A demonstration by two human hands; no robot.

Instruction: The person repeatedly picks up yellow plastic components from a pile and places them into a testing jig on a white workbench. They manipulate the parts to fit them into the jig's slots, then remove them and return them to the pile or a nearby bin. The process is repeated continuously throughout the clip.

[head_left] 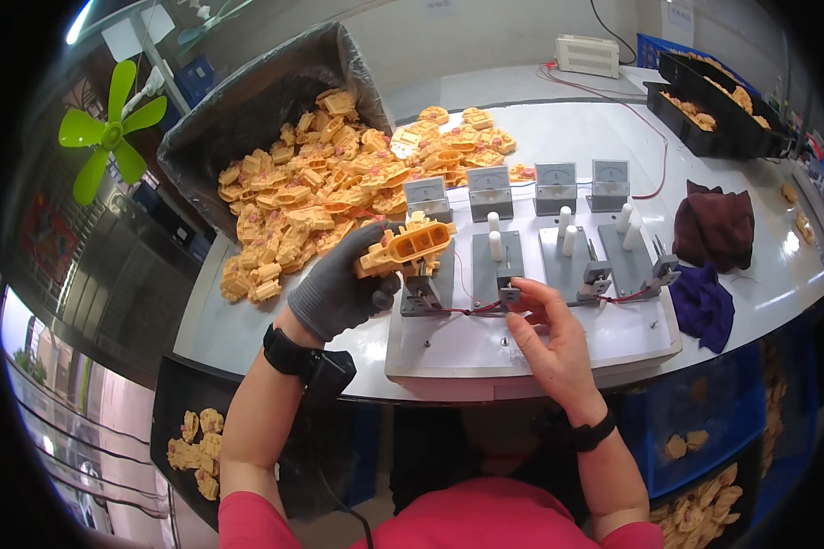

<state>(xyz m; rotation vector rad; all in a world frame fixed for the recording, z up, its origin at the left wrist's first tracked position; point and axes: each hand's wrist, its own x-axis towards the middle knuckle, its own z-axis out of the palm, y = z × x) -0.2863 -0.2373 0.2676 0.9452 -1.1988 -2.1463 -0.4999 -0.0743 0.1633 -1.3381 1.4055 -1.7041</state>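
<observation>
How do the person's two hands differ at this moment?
The left hand wears a grey knit glove; the right hand is bare. The left hand grips an orange plastic connector part above the white test fixture; the right hand holds nothing, its fingertips on a small grey clamp. Both wrists wear black bands.

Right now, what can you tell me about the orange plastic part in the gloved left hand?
The orange moulded plastic connector housing has a row of slotted openings on its raised face. The grey-gloved left hand grips its left end, holding it tilted above the leftmost clamp station of the white test fixture. It matches the orange parts piled behind.
</observation>
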